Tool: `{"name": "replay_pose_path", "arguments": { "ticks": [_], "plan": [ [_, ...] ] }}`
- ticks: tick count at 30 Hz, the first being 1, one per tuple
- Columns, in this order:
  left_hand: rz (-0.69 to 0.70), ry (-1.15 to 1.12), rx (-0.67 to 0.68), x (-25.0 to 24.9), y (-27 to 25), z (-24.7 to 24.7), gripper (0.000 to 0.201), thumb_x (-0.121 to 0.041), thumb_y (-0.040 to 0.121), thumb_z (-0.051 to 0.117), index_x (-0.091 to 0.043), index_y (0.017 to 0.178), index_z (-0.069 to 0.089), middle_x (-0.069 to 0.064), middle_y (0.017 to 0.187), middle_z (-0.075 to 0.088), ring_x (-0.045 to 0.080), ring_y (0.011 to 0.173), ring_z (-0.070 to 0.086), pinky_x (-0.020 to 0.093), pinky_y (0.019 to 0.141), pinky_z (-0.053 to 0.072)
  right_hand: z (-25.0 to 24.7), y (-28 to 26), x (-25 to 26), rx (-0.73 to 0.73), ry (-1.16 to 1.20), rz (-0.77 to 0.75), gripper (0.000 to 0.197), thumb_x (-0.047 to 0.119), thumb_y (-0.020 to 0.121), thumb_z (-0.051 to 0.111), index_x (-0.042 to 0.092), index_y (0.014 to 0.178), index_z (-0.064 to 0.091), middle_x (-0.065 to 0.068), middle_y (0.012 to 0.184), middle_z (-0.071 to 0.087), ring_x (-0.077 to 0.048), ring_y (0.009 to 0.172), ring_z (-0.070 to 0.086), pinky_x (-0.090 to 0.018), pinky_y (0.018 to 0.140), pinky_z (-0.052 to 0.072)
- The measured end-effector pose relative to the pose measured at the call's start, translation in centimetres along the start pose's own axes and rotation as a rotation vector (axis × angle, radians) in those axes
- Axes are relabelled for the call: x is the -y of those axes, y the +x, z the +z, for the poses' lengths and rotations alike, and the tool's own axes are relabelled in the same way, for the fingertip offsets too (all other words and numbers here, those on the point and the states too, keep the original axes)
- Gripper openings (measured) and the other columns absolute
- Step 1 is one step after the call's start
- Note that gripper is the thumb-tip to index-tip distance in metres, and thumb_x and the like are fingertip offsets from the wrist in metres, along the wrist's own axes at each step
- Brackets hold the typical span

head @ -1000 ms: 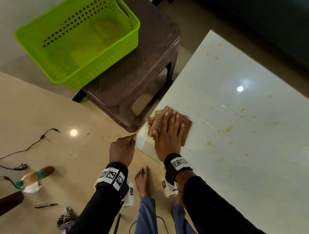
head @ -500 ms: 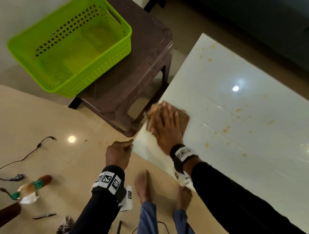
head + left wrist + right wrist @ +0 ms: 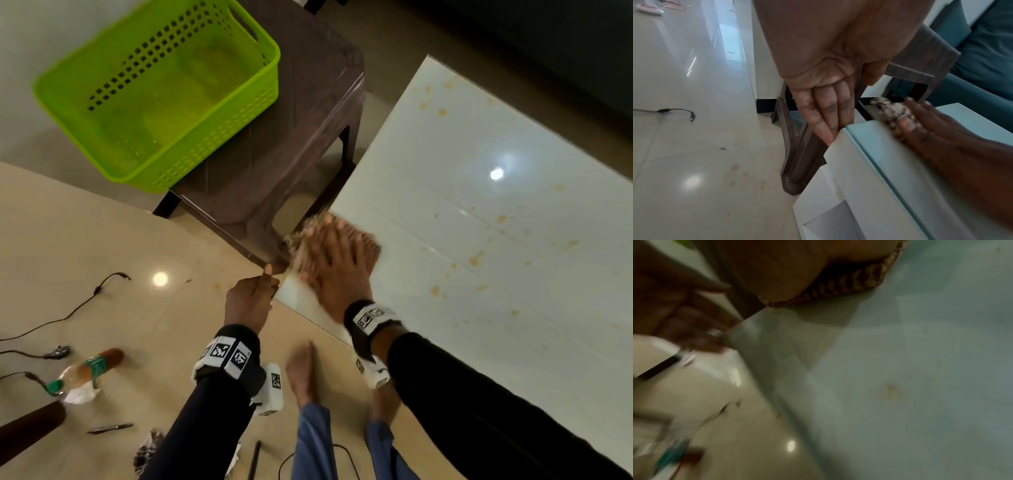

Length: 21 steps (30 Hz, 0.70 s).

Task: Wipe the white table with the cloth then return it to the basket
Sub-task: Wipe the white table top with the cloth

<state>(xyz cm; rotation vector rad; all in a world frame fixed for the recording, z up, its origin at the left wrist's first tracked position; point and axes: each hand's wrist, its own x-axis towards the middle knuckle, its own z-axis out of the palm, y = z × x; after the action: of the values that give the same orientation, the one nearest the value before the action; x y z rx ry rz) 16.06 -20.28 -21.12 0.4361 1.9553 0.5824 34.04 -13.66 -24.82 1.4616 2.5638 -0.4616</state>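
Observation:
A brown checked cloth point(image 3: 297, 240) lies on the near left corner of the white table point(image 3: 479, 240), right at its edge, blurred by motion. My right hand point(image 3: 334, 251) lies flat on the cloth with spread fingers and presses it down; the cloth point(image 3: 849, 283) peeks out under the palm in the right wrist view. My left hand point(image 3: 253, 296) is beside the table's corner, its straight fingers point(image 3: 826, 116) touching that corner and holding nothing. Yellow-brown stains dot the tabletop. The green basket point(image 3: 219, 132) stands empty on a brown stool point(image 3: 308, 120), far left of the table.
The stool's leg point(image 3: 799, 162) stands close against the table's corner. On the floor to the left lie a bottle point(image 3: 92, 368), black cables point(image 3: 78, 305) and a pen point(image 3: 109, 428). My bare feet point(image 3: 305, 373) stand by the table's near edge. Dark furniture point(image 3: 548, 51) runs behind the table.
My right hand has slid the cloth leftwards to the table's left edge. The left hand has stayed at the corner.

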Motion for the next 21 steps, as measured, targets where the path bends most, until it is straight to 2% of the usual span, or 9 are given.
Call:
{"name": "replay_pose_path", "arguments": {
  "ticks": [3,5,7,9,11,13,16,18,21],
  "plan": [
    [0.019,0.040,0.009,0.5,0.0,-0.1,0.078,-0.086,0.079,0.040,-0.018,0.096,0.074,0.010,0.096,0.078,0.032,0.091,0.073,0.053,0.087,0.060,1.7,-3.6,2.0,0.086,-0.081,-0.393,0.077,0.057,0.104,0.037,0.029,0.166,0.001,-0.015,0.173,-0.003,-0.039,0.159,0.001,-0.063,0.125,-0.001],
    [0.018,0.038,0.001,1.0,0.0,-0.1,0.084,-0.086,0.076,0.041,-0.021,0.122,0.068,0.008,0.101,0.077,0.031,0.097,0.073,0.052,0.089,0.060,1.4,-2.7,0.4,0.085,-0.136,-0.474,0.074,0.058,0.104,0.033,0.031,0.166,0.001,-0.014,0.173,-0.002,-0.037,0.159,-0.003,-0.062,0.125,-0.008],
    [0.039,0.044,0.008,0.9,-0.2,-0.1,0.079,-0.078,0.077,0.047,-0.025,0.134,0.061,0.003,0.097,0.079,0.026,0.097,0.074,0.050,0.088,0.061,0.6,-0.2,-2.5,0.056,-0.142,-0.360,0.072,0.056,0.104,0.028,0.030,0.166,0.000,-0.013,0.173,-0.003,-0.035,0.159,-0.004,-0.065,0.124,-0.008],
    [0.072,0.083,0.019,0.9,0.0,-0.2,0.070,-0.076,0.077,0.050,-0.032,0.129,0.065,0.003,0.096,0.080,0.026,0.096,0.074,0.049,0.087,0.062,-0.8,3.0,-5.7,0.016,-0.063,-0.076,0.069,0.054,0.106,0.024,0.029,0.166,0.001,-0.012,0.174,-0.005,-0.035,0.160,-0.004,-0.068,0.125,-0.002],
    [0.086,0.113,0.043,1.2,0.2,0.0,0.049,-0.068,0.077,0.051,-0.038,0.108,0.074,0.007,0.094,0.079,0.030,0.092,0.074,0.051,0.085,0.062,-2.3,5.4,-7.8,-0.031,0.029,0.229,0.070,0.056,0.105,0.022,0.028,0.166,0.002,-0.012,0.173,-0.008,-0.034,0.160,-0.007,-0.062,0.126,-0.006],
    [0.052,0.079,0.023,0.8,0.1,0.0,0.024,-0.049,0.083,0.055,-0.039,0.080,0.077,0.011,0.092,0.078,0.033,0.089,0.074,0.053,0.086,0.061,-2.0,5.8,-6.9,-0.056,0.046,0.338,0.070,0.056,0.105,0.023,0.027,0.166,0.002,-0.014,0.173,-0.008,-0.036,0.160,-0.007,-0.060,0.125,-0.007],
    [-0.041,-0.036,0.019,0.1,-0.1,0.0,0.027,-0.022,0.093,0.053,-0.027,0.081,0.076,0.012,0.101,0.078,0.033,0.100,0.073,0.049,0.090,0.061,-0.3,0.8,-2.0,-0.051,-0.029,0.098,0.072,0.049,0.105,0.038,0.024,0.166,0.009,-0.018,0.173,0.002,-0.040,0.159,0.002,-0.064,0.125,-0.003],
    [-0.030,-0.005,0.036,0.0,-0.1,-0.1,0.030,-0.037,0.089,0.051,-0.025,0.082,0.078,0.009,0.102,0.078,0.031,0.102,0.072,0.050,0.091,0.060,1.6,-4.4,0.3,0.014,-0.053,-0.159,0.077,0.046,0.102,0.048,0.024,0.166,0.012,-0.017,0.172,0.008,-0.040,0.159,0.005,-0.063,0.123,-0.006],
    [0.032,0.156,0.069,0.0,0.3,-0.3,0.048,-0.064,0.084,0.045,-0.030,0.079,0.078,0.007,0.097,0.078,0.031,0.094,0.072,0.049,0.089,0.059,1.3,-5.0,-2.0,0.107,-0.123,-0.415,0.076,0.061,0.103,0.036,0.030,0.166,0.005,-0.013,0.173,0.003,-0.037,0.159,0.004,-0.063,0.126,0.000]
  ]
}}
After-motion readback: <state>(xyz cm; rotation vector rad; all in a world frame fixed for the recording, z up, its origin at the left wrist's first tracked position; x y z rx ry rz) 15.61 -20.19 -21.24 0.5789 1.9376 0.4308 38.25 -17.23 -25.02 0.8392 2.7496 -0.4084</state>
